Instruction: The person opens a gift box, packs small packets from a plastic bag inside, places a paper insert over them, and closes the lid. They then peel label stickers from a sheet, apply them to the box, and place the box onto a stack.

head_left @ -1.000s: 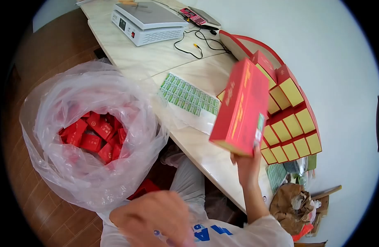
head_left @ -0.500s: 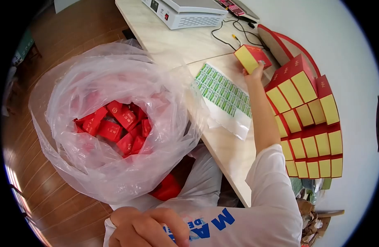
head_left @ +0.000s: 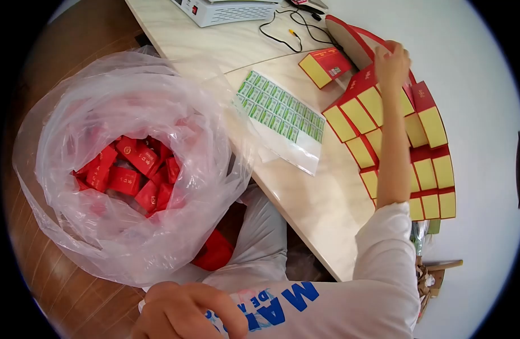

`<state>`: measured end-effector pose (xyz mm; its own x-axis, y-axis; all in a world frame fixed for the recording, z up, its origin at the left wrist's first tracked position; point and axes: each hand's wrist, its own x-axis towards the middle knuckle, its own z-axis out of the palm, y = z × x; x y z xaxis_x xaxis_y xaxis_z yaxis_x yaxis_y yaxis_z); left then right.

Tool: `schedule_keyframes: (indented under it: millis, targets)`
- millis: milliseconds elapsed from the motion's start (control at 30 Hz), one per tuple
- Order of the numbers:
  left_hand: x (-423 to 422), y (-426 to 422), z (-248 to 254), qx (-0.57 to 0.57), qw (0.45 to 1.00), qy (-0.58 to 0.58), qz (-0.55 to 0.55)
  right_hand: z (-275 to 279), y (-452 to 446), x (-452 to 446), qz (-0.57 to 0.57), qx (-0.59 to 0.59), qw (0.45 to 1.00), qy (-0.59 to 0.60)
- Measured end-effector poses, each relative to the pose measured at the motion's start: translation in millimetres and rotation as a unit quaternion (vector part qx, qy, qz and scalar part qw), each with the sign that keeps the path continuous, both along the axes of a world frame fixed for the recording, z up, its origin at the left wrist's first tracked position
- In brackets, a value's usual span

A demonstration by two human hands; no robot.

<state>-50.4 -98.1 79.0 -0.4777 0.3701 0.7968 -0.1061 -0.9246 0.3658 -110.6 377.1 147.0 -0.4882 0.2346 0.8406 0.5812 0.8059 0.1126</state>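
My right hand [head_left: 393, 62] reaches to the top of the stack of red-and-yellow boxes [head_left: 359, 116], its fingers bent over the upper boxes near the wall. My left hand [head_left: 189, 311] is curled in front of my shirt at the bottom of the view; whatever it may hold is hidden. One red box [head_left: 328, 66] with a yellow end lies on the table, just left of the stack. A sheet of green labels [head_left: 279, 107] lies on white backing in front of it. Small red packets [head_left: 124, 179] fill a clear plastic bag [head_left: 62, 226] at the left.
A white scale [head_left: 231, 12] stands at the table's far end, with black cables [head_left: 279, 39] beside it. A curved red-edged panel [head_left: 350, 42] leans behind the stack. A red item [head_left: 214, 251] lies by my leg. Brown paper [head_left: 426, 282] is at the lower right.
My right hand has let go of the single red box, which now rests on the table, and moved right to the top of the stack. My left hand stays curled near my chest.
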Motion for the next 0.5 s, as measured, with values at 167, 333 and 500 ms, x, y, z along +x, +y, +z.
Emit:
schedule_keyframes:
  millis: [167, 333, 500]
  targets:
    - [24, -6, 12, -0.002, 0.993, -0.095, 0.071, 50, 53, 22, -0.158, -0.280, 0.942, -0.099]
    - [11, -22, 7, -0.004, 0.999, 0.032, -0.010, 38, 160, 24, -0.050, -0.539, 0.823, -0.172]
    - [3, -32, -10, -0.028, 0.985, 0.158, -0.060, 29, 258, 9, -0.001, -0.547, 0.796, -0.260]
